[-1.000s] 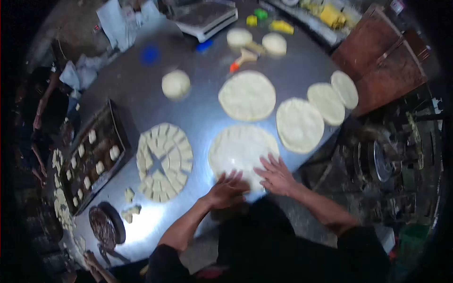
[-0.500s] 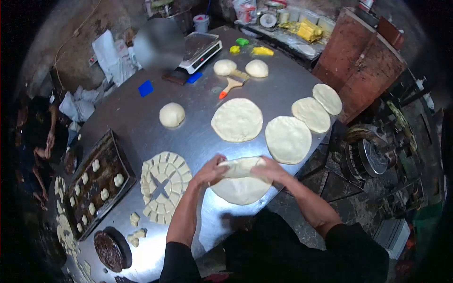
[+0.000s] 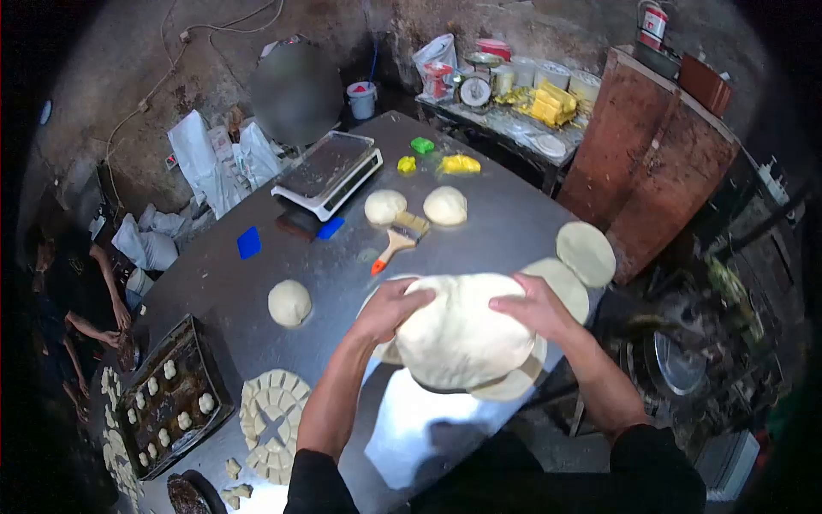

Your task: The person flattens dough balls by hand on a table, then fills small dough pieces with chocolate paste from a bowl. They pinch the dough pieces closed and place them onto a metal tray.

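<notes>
A round sheet of dough (image 3: 467, 334) is held up off the metal table, stretched between my two hands. My left hand (image 3: 390, 313) grips its left edge, thumb on top. On the opposite edge, my right hand (image 3: 538, 308) pinches it the same way. The lifted sheet partly covers other flattened rounds; one dough round (image 3: 509, 385) shows beneath its lower right edge. To the right lie another dough round (image 3: 561, 287) and a far dough round (image 3: 586, 254). A dough ball (image 3: 289, 303) rests left of my left hand, and a brush (image 3: 399, 242) lies beyond it.
Two dough balls, one a white dough ball (image 3: 446, 206), sit near a scale (image 3: 330, 176). At left are a baking tray (image 3: 175, 394) with small dough pieces and a cut dough round (image 3: 272, 396). Other people's hands show at far left. A rusty cabinet (image 3: 646, 163) stands at right.
Both hands have raised the dough sheet from the table toward the camera, and it now spreads broad between them. The view has tilted up, showing more of the wall.
</notes>
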A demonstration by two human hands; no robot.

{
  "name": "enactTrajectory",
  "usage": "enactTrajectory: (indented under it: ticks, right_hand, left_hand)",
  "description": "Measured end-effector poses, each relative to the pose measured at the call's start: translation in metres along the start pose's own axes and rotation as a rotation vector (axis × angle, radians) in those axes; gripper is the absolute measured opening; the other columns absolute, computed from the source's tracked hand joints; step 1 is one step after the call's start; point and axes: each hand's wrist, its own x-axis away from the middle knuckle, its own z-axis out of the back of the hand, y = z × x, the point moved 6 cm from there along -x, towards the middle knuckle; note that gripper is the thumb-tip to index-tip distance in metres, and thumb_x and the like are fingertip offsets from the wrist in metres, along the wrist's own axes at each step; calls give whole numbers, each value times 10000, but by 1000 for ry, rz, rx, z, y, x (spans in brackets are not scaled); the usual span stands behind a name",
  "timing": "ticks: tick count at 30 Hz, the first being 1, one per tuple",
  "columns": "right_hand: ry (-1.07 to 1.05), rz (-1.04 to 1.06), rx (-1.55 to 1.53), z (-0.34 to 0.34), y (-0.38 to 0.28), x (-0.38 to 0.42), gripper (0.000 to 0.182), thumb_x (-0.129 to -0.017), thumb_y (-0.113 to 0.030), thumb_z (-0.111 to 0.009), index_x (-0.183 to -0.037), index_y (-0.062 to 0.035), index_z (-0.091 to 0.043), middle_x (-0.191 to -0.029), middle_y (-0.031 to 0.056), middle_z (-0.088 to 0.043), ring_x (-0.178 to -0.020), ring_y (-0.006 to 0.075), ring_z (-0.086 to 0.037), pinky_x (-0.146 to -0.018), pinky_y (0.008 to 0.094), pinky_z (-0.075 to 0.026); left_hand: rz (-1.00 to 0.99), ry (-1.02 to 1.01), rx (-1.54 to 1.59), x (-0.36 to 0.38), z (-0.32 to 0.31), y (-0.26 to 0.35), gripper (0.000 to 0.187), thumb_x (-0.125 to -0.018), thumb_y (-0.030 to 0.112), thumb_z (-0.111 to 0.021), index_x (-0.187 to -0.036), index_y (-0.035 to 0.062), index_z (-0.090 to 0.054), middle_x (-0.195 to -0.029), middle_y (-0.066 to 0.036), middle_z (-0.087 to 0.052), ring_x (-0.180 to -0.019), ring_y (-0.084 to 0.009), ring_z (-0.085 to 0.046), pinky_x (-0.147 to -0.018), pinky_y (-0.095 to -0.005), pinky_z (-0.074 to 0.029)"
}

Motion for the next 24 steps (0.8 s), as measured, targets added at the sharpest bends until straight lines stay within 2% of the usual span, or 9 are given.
enactTrajectory:
  ticks: [3, 5, 6, 7, 9, 15, 19, 21, 24]
  right_hand:
    - [2, -141, 149, 50, 16, -95, 473, -823, -229, -706, -1181, 54, -581, -1035, 137, -676, -947, 202, -641, -854, 326, -505]
    - [77, -147, 510, 99, 81, -180, 615, -836, -354, -672, -1275, 51, -523, -1189, 197, -623, -1121, 278, -592, -964, 369, -453]
    - [100, -187, 607, 112, 98, -206, 674, -836, -400, -653, -1315, 44, -486, -1266, 215, -567, -1193, 304, -538, -1003, 384, -422]
    - [127, -215, 709, 125, 109, -237, 733, -836, -447, -635, -1354, 38, -450, -1344, 232, -512, -1264, 331, -485, -1042, 398, -392]
    - [143, -163, 672, 128, 145, -296, 778, -827, -478, -629, -1377, 31, -420, -1404, 232, -449, -1303, 350, -436, -1070, 398, -366]
    - [274, -225, 600, 62, 157, -402, 871, -792, -566, -616, -1393, 26, -400, -1398, 229, -457, -1312, 342, -428, -1099, 381, -329]
    - [228, 55, 549, 8, 134, -401, 572, -734, -327, -716, -1227, -72, -577, -1266, 211, -556, -1171, 358, -537, -983, 404, -437]
    - [216, 410, 633, -32, 89, -360, 432, -708, -173, -706, -1123, -90, -622, -1164, 192, -593, -1097, 357, -567, -924, 414, -464]
    - [-169, 493, 724, -86, -3, -248, 375, -717, -141, -687, -1077, -61, -625, -1120, 184, -600, -1066, 352, -575, -912, 419, -466]
  left_hand:
    - [44, 73, 129, -102, 14, -5, 336, -894, 194, -641, -1122, -50, -615, -955, -84, -671, -813, -122, -637, -722, -263, -512]
    - [169, 347, -290, -155, 50, -31, 374, -905, 201, -608, -1197, -32, -596, -1083, -99, -656, -999, -172, -623, -840, -334, -514]
    - [26, 608, -772, -155, 58, -22, 381, -928, 226, -565, -1220, -18, -587, -1091, -98, -647, -1039, -168, -594, -889, -336, -485]
    - [34, 621, -774, -153, 62, -25, 381, -928, 226, -565, -1220, -18, -587, -1091, -98, -647, -1039, -168, -594, -889, -336, -485]
    - [-226, 407, -294, -123, 51, -33, 375, -926, 207, -570, -1237, -2, -583, -1088, -97, -650, -1018, -155, -598, -904, -309, -473]
    - [114, 536, -31, 41, 26, -123, 339, -951, 185, -585, -1207, -37, -597, -1136, -105, -655, -1028, -149, -599, -921, -276, -462]
    - [177, 683, 107, 98, 30, -162, 305, -937, 137, -592, -1171, -57, -608, -1105, -113, -664, -989, -150, -613, -896, -269, -473]
    - [110, 737, 71, 103, 39, -161, 284, -928, 105, -587, -1150, -69, -611, -1080, -119, -672, -984, -157, -617, -898, -267, -471]
    - [8, 781, -96, 95, 61, -142, 322, -908, 92, -604, -1187, -68, -585, -1150, -131, -640, -1034, -167, -597, -918, -284, -466]
